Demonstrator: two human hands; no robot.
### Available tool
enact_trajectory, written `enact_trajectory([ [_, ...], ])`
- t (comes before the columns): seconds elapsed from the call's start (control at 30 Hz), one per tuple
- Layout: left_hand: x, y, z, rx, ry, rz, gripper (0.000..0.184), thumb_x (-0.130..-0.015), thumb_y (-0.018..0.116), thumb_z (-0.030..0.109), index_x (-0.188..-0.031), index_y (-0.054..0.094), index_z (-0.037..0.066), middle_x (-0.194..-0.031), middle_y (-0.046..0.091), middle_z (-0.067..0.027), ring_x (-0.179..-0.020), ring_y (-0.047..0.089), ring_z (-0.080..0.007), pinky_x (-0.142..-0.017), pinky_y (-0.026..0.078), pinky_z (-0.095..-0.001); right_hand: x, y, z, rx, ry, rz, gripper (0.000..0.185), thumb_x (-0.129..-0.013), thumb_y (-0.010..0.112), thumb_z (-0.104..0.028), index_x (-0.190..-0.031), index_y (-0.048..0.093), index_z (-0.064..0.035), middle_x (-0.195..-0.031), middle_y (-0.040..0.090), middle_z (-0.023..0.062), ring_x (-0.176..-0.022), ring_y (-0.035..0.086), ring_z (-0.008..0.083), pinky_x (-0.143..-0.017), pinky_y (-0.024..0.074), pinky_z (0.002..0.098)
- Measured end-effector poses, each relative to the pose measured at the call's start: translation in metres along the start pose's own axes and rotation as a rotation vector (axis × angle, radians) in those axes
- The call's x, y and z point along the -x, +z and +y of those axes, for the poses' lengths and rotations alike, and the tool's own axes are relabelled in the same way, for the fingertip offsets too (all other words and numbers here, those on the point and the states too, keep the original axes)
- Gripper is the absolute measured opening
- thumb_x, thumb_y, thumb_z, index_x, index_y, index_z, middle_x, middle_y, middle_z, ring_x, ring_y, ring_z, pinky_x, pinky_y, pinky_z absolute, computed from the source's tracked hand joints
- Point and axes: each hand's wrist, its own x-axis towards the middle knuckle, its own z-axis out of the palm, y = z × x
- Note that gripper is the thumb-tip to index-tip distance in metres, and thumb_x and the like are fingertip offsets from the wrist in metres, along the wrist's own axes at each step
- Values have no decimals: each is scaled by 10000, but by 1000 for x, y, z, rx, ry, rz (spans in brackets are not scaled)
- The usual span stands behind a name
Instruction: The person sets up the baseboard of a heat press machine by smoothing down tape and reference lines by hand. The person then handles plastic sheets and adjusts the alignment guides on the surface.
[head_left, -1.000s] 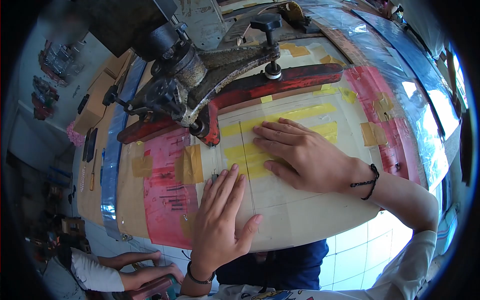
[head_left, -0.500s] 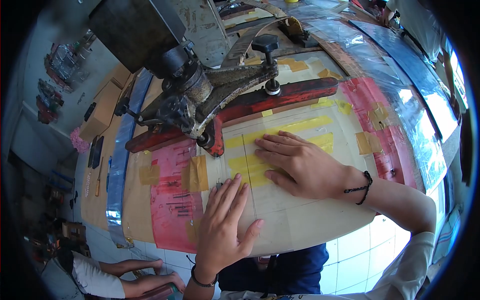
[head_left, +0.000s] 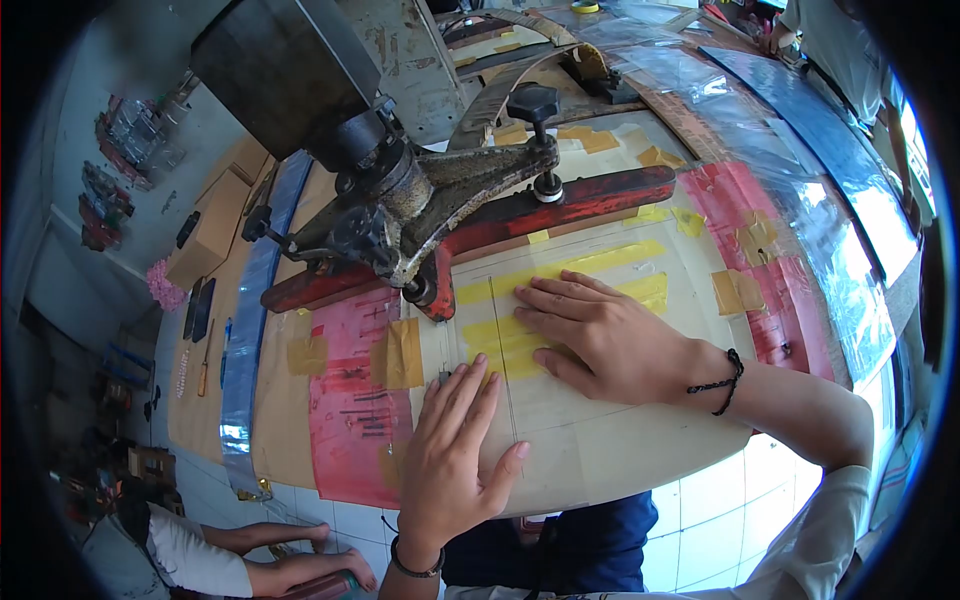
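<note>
My right hand (head_left: pixel 615 345) lies flat, palm down, across strips of yellow tape (head_left: pixel 580 264) on a cream sheet (head_left: pixel 610 450) with thin pencil lines. Its fingers point left and sit slightly apart. Lower and further left, my left hand (head_left: pixel 455 460) rests on the same sheet with fingers stretched out and thumb spread. Its fingertips are beside a long dark line and the lower yellow strip. Above both hands, a heavy black metal clamp fixture (head_left: pixel 400 215) with a red bar (head_left: pixel 570 198) stands over the sheet.
Pink film strips (head_left: pixel 350 440) with brown tape (head_left: pixel 404 354) flank the sheet. A black phone (head_left: pixel 204 308) and a cardboard box (head_left: pixel 215 230) are at the left. Clear plastic covers the right side. Another person's legs (head_left: pixel 270 555) show lower left; another person (head_left: pixel 835 55) stands upper right.
The view has shifted a little, so the fixture and sheet appear slightly lower and further right. Both hands stay flat on the sheet in nearly the same places.
</note>
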Motion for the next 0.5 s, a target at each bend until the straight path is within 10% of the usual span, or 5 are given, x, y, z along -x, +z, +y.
enact_trajectory([
  [0.5, 1, -1, -1, -4, -15, -11, 633, -858, 696, 329, -1350, 549, -40, -1461, 490, -215, -1344, 467, -396, -1143, 330, -520, -1, -2, -2, 6, 5, -5, 371, -906, 618, -188, -1210, 614, 24, -1354, 582, 193, -1306, 509, 351, -1143, 370, 465],
])
